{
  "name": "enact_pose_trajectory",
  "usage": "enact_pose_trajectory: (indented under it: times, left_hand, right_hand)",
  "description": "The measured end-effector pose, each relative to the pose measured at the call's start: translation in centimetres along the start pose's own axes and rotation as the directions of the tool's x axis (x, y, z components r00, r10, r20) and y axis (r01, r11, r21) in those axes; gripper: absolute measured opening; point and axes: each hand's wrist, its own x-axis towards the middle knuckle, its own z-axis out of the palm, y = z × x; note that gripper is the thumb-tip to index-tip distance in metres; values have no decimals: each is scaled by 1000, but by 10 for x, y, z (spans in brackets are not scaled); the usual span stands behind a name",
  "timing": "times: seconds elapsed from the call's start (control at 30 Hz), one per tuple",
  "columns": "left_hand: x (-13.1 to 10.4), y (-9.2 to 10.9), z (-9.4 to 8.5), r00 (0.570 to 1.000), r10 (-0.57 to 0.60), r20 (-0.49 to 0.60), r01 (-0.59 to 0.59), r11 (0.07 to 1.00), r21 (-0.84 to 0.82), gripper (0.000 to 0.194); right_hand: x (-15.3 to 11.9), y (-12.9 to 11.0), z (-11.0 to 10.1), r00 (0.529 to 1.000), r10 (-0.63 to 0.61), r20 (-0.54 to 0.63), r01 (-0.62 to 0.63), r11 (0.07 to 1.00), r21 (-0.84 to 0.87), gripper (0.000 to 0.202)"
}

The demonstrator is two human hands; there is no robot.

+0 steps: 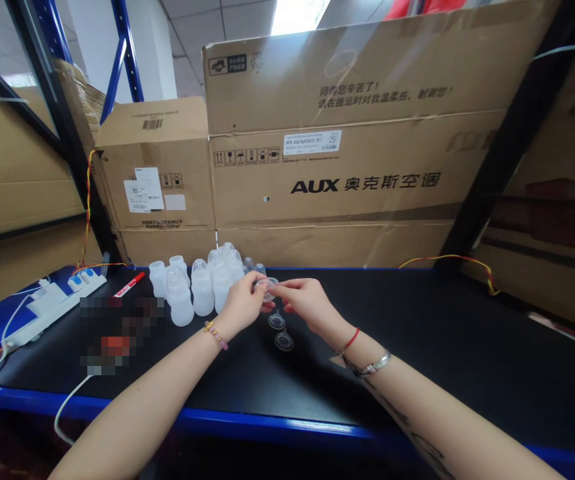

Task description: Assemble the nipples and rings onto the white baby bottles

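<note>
In front of me, my left hand (243,301) and my right hand (307,301) pinch a clear bottle collar ring (266,289) between them. The fingers cover part of it, so I cannot tell whether a nipple sits inside. Just below the hands, two clear silicone nipples, a nearer one (284,341) and a farther one (276,321), lie on the black tabletop (247,380). Left of my left hand stand several frosted white baby bottles. The front bottle (181,298) wears a clear dome cap, while the bottle at the far left (158,279) is uncapped.
Behind the bottles, small clear domed parts (248,264) are partly hidden by my left hand. A red marker (130,285) and a power strip (57,310) lie at left, near a blurred-out patch. Large cardboard panels (357,220) wall off the back; a blue edge (247,423) runs along the front.
</note>
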Motion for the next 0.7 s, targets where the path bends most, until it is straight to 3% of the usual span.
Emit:
enact_pose_trajectory:
  times: [0.07, 0.17, 0.27, 0.37, 0.5, 0.7]
  left_hand:
    - [1, 2, 1, 999, -50, -11, 49, 992, -117, 8]
    - [-2, 8, 2, 995, -102, 6, 100, 961, -257, 13]
    - [-6, 12, 3, 991, -123, 50, 132, 948, -290, 8]
    - [-9, 11, 5, 990, -130, 54, 139, 964, -225, 6]
    - [-11, 7, 9, 996, -90, 18, 90, 996, 8, 5]
    - [-16, 11, 10, 1000, -2, -30, 8, 979, 202, 4]
  right_hand:
    - [0, -2, -1, 998, 57, 10, -58, 996, 70, 22]
    - [0, -1, -1, 998, 50, 36, -51, 998, 41, 31]
    - [1, 2, -1, 996, 46, 72, -49, 998, 43, 35]
    - [2, 5, -1, 998, 36, 54, -36, 999, -5, 29]
    - [-1, 5, 1, 1000, -21, -18, 17, 979, -202, 24]
    - [-11, 0, 4, 990, -129, -62, 101, 936, -338, 32]
